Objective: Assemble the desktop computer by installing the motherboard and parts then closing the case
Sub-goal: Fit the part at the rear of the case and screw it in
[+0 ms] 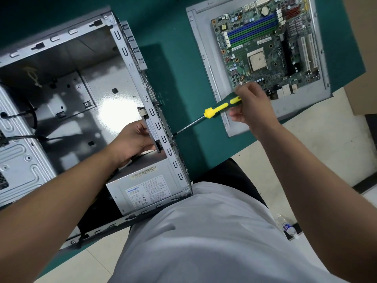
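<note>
The open grey computer case (67, 94) lies on its side on the green table. Inside it, my left hand (132, 139) grips a dark flat part (152, 129), probably a fan, against the rear wall (161, 127). My right hand (252, 105) holds a yellow-and-green screwdriver (220, 109), and its tip touches the outside of that rear wall. The power supply (146, 188) sits in the near corner of the case. At the upper right, the motherboard (267, 43) lies on the grey side panel (206, 64).
Black cables (22, 137) run across the case floor on the left beside the drive cage (18, 156). A cardboard box (361, 99) stands right of the table. A plastic bottle (285, 225) lies on the tiled floor. My white shirt hides the table's near edge.
</note>
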`<state>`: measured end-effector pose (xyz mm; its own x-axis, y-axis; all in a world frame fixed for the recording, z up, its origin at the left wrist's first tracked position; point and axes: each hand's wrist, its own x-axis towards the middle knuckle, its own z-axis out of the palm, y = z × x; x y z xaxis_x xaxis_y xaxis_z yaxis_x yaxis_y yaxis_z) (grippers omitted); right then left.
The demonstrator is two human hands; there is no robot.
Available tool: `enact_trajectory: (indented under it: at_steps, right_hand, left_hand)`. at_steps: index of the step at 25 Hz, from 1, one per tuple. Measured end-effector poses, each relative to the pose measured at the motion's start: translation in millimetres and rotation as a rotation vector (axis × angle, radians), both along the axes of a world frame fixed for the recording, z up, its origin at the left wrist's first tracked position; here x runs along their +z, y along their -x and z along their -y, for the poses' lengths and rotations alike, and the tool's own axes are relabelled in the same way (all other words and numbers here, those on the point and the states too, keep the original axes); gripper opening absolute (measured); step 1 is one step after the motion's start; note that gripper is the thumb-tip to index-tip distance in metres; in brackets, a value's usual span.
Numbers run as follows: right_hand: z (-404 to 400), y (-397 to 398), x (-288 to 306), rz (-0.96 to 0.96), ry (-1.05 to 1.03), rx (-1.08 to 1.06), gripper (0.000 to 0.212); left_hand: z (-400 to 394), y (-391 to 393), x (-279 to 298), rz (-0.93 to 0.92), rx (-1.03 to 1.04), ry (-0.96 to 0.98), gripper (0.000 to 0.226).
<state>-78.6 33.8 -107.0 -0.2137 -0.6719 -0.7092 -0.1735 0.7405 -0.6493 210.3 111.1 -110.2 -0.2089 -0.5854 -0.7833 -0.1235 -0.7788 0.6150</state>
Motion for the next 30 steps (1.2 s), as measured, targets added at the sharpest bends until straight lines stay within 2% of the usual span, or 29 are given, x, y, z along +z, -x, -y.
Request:
enact_trajectory:
  at_steps: [2, 3, 5, 8, 9, 11, 13, 14, 15, 18, 20, 22, 24, 26, 30]
  right_hand:
    - [2, 2, 1, -0.188, 0.010, 0.231, 0.034]
    - [4, 2, 3, -0.212, 0.007, 0.290, 0.041]
    - [8, 2, 5, -0.072, -0.054, 0.220, 0.038]
    - [16, 8, 9, 0.241, -0.147, -0.059, 0.034]
    - [16, 9, 10, 0.261, -0.149, -0.052, 0.031]
    - [13, 8, 11, 0.115, -0.104, 0.124, 0.023]
    - [10, 9, 11, -0.114, -0.038, 0.346, 0.036]
    - [9, 9, 10, -0.160, -0.017, 0.375, 0.040]
    - [9, 8, 9, -0.132, -0.022, 0.339, 0.039]
    - [11, 8, 6, 0.122, -0.064, 0.059, 0.029]
    - [12, 7, 6, 0.199, -0.066, 0.000, 0.025]
    - [8, 4, 5, 0.127, -0.042, 0.060, 0.019]
    - [8, 2, 5, -0.068, -0.009, 0.216, 0.035]
    - [9, 1, 3, -0.166, 0.031, 0.301, 0.035]
    - [14, 4, 0, 0.065, -0.053, 0.011, 0.028]
  left_hand:
    - [0, -1, -1, 0.001, 0.003, 0.001, 0.032]
    - [0, -1, -1, 0.004, 0.003, 0.003, 0.033]
    - [0, -2, -1, 0.014, 0.012, 0.003, 0.036]
    - [0, 0, 1, 0.016, 0.008, -0.005, 0.035]
    - [0, 1, 2, 0.021, 0.005, -0.007, 0.035]
    - [0, 2, 3, 0.034, 0.005, -0.012, 0.035]
    - [1, 2, 3, 0.041, 0.007, -0.014, 0.033]
    - [1, 2, 3, 0.043, 0.006, -0.011, 0.033]
    - [1, 2, 3, 0.046, 0.003, -0.008, 0.032]
    - [0, 1, 2, 0.053, -0.004, -0.004, 0.032]
    - [1, 0, 2, 0.051, -0.006, -0.001, 0.032]
    - [1, 0, 1, 0.045, -0.011, 0.007, 0.031]
    - [1, 0, 1, 0.035, -0.009, 0.008, 0.031]
    - [1, -1, 1, 0.029, -0.010, 0.011, 0.031]
    - [0, -2, -3, 0.040, -0.021, 0.030, 0.030]
